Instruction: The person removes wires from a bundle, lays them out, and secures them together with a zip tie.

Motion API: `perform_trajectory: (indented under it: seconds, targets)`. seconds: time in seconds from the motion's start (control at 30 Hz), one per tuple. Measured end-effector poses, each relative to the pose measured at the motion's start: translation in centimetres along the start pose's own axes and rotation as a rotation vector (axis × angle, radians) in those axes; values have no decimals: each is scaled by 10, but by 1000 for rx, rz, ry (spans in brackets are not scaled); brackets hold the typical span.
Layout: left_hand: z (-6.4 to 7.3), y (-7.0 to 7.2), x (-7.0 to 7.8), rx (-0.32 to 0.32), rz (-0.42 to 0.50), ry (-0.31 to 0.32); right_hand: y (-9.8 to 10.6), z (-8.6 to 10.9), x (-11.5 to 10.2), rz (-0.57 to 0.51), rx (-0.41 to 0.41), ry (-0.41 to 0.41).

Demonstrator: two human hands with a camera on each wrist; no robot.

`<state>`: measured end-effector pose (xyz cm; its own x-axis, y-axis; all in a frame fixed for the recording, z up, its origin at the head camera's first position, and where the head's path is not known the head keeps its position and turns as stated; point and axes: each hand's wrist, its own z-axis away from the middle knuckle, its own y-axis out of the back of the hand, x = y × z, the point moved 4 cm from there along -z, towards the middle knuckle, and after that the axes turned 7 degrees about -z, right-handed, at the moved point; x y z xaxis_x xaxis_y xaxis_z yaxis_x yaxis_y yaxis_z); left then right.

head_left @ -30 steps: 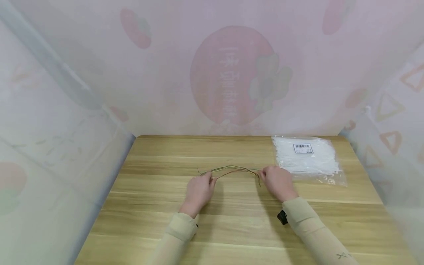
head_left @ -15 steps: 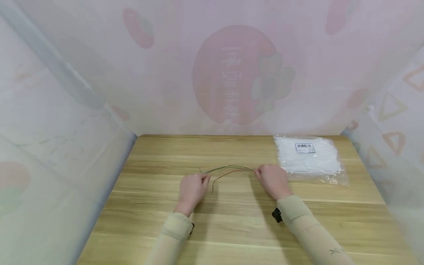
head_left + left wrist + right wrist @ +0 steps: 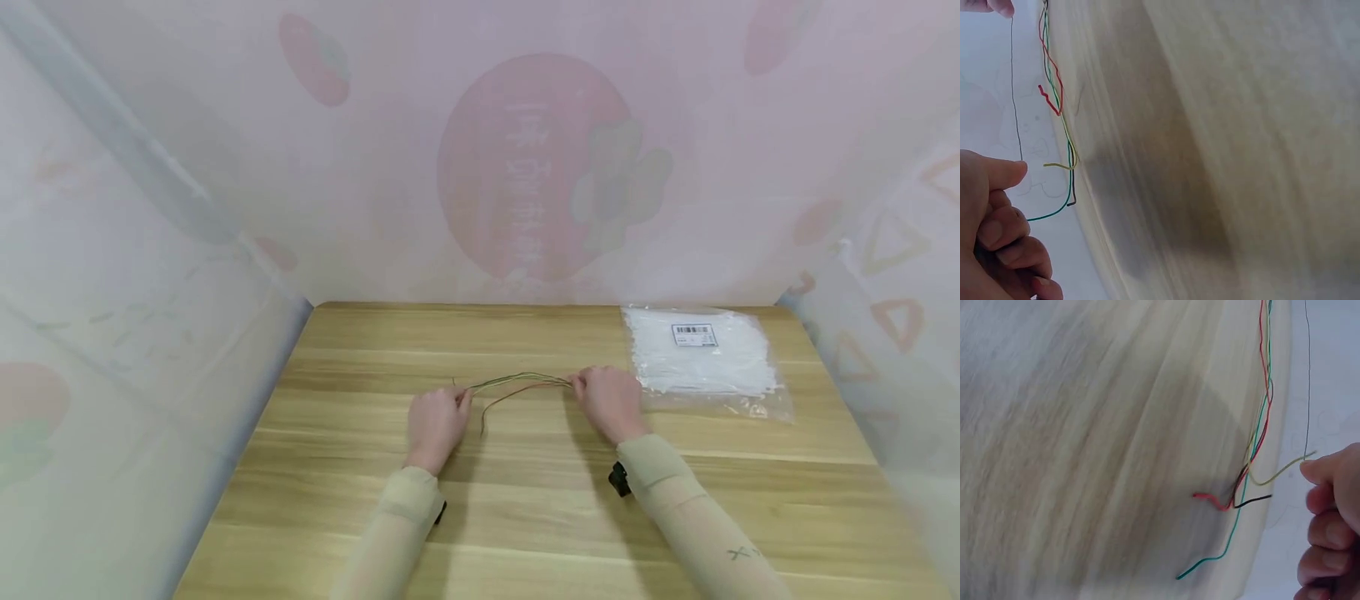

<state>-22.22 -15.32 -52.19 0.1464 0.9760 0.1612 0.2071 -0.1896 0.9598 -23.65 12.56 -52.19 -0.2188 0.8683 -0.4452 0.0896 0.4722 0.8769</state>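
Note:
In the head view several thin coloured wires (image 3: 525, 375) arch between the two hands. My left hand (image 3: 438, 421) pinches their left end, and my right hand (image 3: 609, 402) pinches them at the right. A red wire (image 3: 498, 402) leaves the bundle and its left end hangs loose beside the left hand. Both wrist views show a thin dark strand (image 3: 1014, 94) stretched between the hands. A green wire (image 3: 1050, 216) runs to the left fingers. Near the right thumb is the tip of a yellow wire (image 3: 1282, 470); black (image 3: 1254, 501) and green (image 3: 1230, 540) ends stick out loose.
A clear plastic bag (image 3: 701, 354) of white strips with a barcode label lies at the back right of the wooden table (image 3: 525, 517). Patterned fabric walls (image 3: 360, 208) stand behind and at both sides. A dark wrist device (image 3: 619, 480) shows at the right cuff.
The red wire's left end has come away from the left hand and hangs down. My right hand has slid slightly left, and the wire end hanging beside it is out of sight.

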Motion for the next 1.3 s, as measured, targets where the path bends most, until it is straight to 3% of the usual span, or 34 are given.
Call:
perform_trajectory:
  seconds: [0.37,0.6,0.9,1.13,1.3]
  targets:
    - [-16,-11,4,-114,-59,39,-5,-6,18,10,-54,-99]
    - [-18,-22,2,-269,-105,126,-15,-6,28,11,-155,-182]
    - [-20,-25,1,-327,-128,181,-18,-9,32,-16,-168,-214]
    - [-20,-27,-7,-329,-5,214,-16,-8,37,-94,-236,-274]
    - [-14,-28,-12,-319,54,236,-17,-6,36,-89,-244,-297]
